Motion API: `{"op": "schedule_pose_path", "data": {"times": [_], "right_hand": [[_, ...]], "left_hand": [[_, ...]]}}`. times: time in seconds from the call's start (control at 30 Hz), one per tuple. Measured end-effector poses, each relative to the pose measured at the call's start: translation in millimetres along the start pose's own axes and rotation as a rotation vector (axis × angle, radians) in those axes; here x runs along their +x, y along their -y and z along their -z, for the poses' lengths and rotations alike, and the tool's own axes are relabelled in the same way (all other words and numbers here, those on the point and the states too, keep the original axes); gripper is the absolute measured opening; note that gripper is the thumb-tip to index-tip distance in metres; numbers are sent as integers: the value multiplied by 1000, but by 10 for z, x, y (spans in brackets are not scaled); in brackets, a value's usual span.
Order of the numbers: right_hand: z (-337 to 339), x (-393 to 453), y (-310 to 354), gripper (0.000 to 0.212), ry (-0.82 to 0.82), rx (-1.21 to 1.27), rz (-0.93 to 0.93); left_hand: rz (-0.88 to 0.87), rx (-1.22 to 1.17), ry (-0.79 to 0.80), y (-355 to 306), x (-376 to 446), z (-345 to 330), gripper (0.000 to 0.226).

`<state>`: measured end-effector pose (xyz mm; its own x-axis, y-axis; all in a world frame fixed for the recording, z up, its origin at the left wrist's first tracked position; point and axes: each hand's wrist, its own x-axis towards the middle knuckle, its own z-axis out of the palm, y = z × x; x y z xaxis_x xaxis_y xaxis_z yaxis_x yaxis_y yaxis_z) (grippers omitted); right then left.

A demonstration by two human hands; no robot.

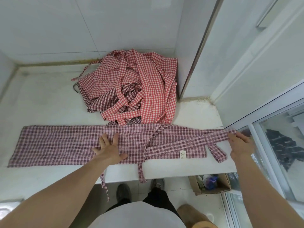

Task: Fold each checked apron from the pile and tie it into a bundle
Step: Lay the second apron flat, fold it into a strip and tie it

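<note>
My left hand point(109, 148) lies flat with fingers spread and straight, palm pressing the middle of the folded apron point(65, 143), forearm running back toward seven o'clock; my right hand point(239, 143) reaches out at three o'clock, fingers extended and fairly straight, fingertips resting on the end of the long strap point(194, 140) near the counter's right edge, though whether the thumb pinches the strap from beneath I cannot tell. The folded apron, dark purple-and-white check, stretches as a long band across the white counter point(41, 96) from nine to three o'clock; a small label point(182, 154) shows on its lower right part; a shorter strap point(216, 153) lies loose just beside my right hand, and two ties point(141, 173) hang over the front edge at six o'clock. At twelve o'clock, well beyond my hands, the pile of aprons point(136, 86) sits tangled against the wall, red check above darker check; its lowest straps touch the band's far edge. Below at five o'clock a cardboard box point(212, 183) stands on the floor; my shoes point(123, 193) show at six.
</note>
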<state>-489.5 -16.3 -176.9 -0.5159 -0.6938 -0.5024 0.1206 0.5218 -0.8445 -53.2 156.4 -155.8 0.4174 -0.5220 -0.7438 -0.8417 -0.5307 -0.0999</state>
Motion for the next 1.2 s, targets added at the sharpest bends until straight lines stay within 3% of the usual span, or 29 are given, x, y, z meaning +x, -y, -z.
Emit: {"op": "schedule_pose_path", "data": {"times": [0.1,0.2,0.27,0.3,0.4,0.5,0.57,0.63,0.73,0.93,1.1,1.2], "right_hand": [[75,112,-34,26,-86,-144,18],[78,49,21,44,-164,-455,68],[-7,-129,61,51,-260,-745,200],[-91,-271,67,49,-273,-778,351],[-463,-800,-76,38,-9,-680,886],[-905,-1328,-409,37,453,-794,1075],[-1122,-1582,-635,47,742,-936,1085],[-1173,-1577,-885,55,850,-1144,1046],[-1068,-1406,-1039,63,747,-1422,1074],[-712,-891,-688,71,628,-1648,962],[-568,-764,-513,70,657,-1686,873],[-577,-780,-496,70,681,-1691,843]], "left_hand": [[-71,33,-163,-269,-80,66,113],[-477,19,-375,-513,-144,-6,95],[-643,59,-354,-650,-148,-83,80],[-651,106,-312,-707,-128,-123,75],[-570,228,-190,-830,-32,-282,70],[-536,294,-143,-912,-22,-323,72],[-525,313,-125,-931,-30,-330,68],[-514,307,-105,-943,-19,-318,69],[-539,292,-94,-906,-5,-284,73],[-660,128,-179,-631,-63,-354,94],[-712,-79,-213,-444,36,-304,67],[-685,-127,-320,-181,76,-223,66]]}}
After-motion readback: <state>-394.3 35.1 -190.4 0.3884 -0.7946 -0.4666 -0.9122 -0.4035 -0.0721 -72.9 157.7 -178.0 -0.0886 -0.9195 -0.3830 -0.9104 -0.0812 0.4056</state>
